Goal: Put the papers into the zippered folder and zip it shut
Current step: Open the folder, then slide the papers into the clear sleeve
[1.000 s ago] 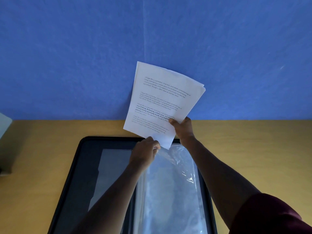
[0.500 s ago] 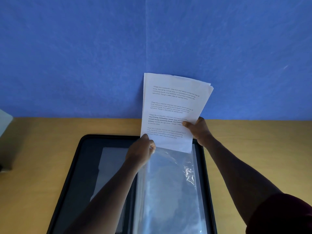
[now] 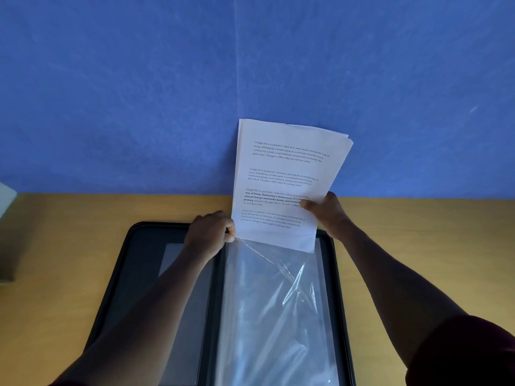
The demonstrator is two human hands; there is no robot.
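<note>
Papers [image 3: 284,185], a thin stack of several printed sheets whose exact count could not be told, stood upright at the middle of the frame, their bottom edge meeting the mouth of a clear plastic sleeve [image 3: 276,310]. One zippered folder [image 3: 139,263] lay open flat on the wooden table [image 3: 55,260] at lower centre, the sleeve on its right half. The right hand [image 3: 324,215] pinched the stack's right edge, thumb on the front. The left hand [image 3: 210,232] gripped the sleeve's top left corner, apparently holding it open. Judged from this, the insertion had only begun: the sheets remained almost wholly outside, and closing and zipping the folder were not yet done. Behind stood a blue wall [image 3: 139,93].
</note>
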